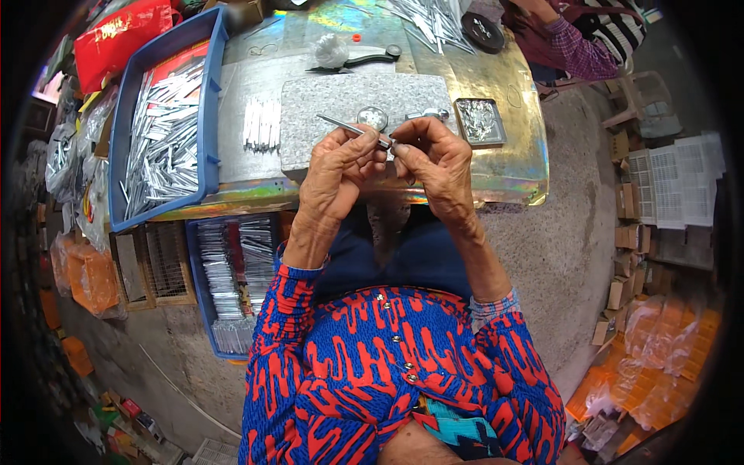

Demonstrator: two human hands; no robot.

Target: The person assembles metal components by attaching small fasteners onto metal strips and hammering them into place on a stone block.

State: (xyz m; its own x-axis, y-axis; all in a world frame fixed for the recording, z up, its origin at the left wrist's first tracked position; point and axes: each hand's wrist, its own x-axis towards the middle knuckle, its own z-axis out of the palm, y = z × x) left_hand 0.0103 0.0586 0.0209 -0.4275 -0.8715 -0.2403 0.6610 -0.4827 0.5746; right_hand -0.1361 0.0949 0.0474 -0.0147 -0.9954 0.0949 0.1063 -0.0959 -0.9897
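A slim silver metal rod [338, 122] slants between my hands above the front of a speckled stone slab [310, 94]. My left hand [335, 167] grips it between thumb and fingers, its far end sticking out to the left. At the rod's near end, my right hand [440, 167] is closed in a pinch; any small part between those fingertips is too hidden to name. Just beyond my hands sits a small round dish [372, 107] of tiny pieces. Left on the table, similar metal pieces [262, 124] lie side by side in a row.
A blue bin [209, 116] of loose metal pieces stands at the left; another blue bin [203, 318] is on the floor. Right of the slab is a square tray [487, 144] of small parts. A black-handled tool [376, 57] lies behind. Another person's sleeve [581, 50] shows far right.
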